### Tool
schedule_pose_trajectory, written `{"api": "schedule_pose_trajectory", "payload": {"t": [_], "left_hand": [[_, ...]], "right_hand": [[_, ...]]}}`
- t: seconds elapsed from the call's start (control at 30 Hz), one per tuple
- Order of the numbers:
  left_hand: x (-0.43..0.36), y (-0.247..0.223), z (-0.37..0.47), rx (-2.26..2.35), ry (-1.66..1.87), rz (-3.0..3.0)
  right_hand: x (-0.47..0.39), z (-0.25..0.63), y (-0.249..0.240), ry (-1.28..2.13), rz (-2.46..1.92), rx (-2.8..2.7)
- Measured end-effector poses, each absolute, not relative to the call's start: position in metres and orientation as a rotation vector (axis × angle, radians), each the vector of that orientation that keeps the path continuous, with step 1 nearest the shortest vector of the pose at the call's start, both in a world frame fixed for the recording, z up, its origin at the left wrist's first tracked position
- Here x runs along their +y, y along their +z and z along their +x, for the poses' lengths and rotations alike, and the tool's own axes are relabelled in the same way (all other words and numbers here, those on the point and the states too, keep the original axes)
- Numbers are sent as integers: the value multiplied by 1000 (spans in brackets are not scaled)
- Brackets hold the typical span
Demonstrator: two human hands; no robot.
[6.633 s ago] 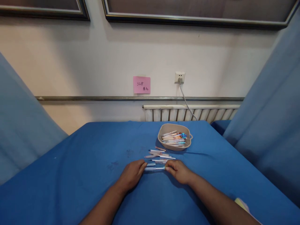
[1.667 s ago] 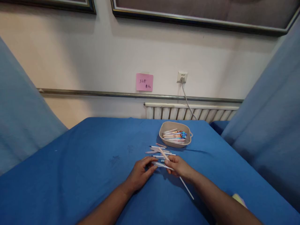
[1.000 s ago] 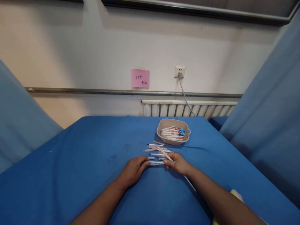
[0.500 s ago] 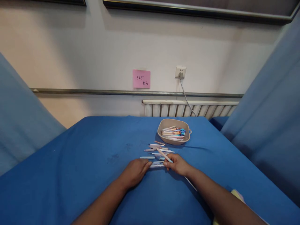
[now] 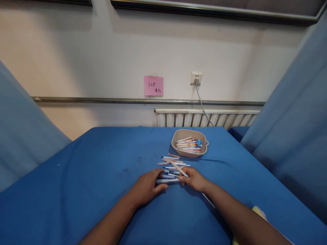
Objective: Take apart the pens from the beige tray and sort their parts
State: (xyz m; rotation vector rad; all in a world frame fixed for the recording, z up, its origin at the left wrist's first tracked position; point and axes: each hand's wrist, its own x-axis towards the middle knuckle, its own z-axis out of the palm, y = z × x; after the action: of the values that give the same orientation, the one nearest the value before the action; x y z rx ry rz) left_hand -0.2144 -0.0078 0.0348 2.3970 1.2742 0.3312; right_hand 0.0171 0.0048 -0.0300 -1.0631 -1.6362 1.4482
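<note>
My right hand point(image 5: 193, 179) pinches a pale pen with a light blue end point(image 5: 180, 169), which slants up and left over the other pens. Just left of it, my left hand point(image 5: 146, 186) is open, its thumb spread from the fingers. Between the two hands lie several pens, among them a clear-and-white pen point(image 5: 167, 181) nearest me and a blue one point(image 5: 168, 176) behind it. The left fingertips reach a light blue pen; whether they touch it I cannot tell. Farther back, more loose pens point(image 5: 170, 160) lie crosswise in a rough pile.
A beige basket point(image 5: 176, 148) holding many pens stands behind the pile on the blue cloth point(image 5: 107, 163). A yellow item point(image 5: 259, 212) sits beside my right forearm. Blue curtains point(image 5: 288, 112) hang at both sides; a radiator point(image 5: 189, 119) and wall lie beyond.
My left hand has loosened and spread its thumb away from the fingers, reaching over the light blue pen. The front pens have shifted slightly left. My right hand stays on its pen.
</note>
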Motion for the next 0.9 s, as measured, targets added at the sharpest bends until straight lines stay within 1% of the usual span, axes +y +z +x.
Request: {"api": "schedule_pose_trajectory", "payload": {"t": [0.1, 0.27, 0.43, 0.67, 0.9], "left_hand": [[-9, 34, -213, 1197, 393, 2430], [-6, 34, -214, 1293, 257, 2403], [-9, 35, -215, 1278, 384, 2431], [-4, 36, -216, 1285, 206, 2458], [-10, 39, -216, 1256, 394, 2406]], "right_hand": [[4, 17, -27, 1448, -1076, -1644], [5, 18, -29, 1457, -1076, -1632], [7, 19, -34, 1441, -1047, -1624], [5, 17, -31, 1438, -1041, -1690], [7, 20, -32, 1488, -1065, -1631]]}}
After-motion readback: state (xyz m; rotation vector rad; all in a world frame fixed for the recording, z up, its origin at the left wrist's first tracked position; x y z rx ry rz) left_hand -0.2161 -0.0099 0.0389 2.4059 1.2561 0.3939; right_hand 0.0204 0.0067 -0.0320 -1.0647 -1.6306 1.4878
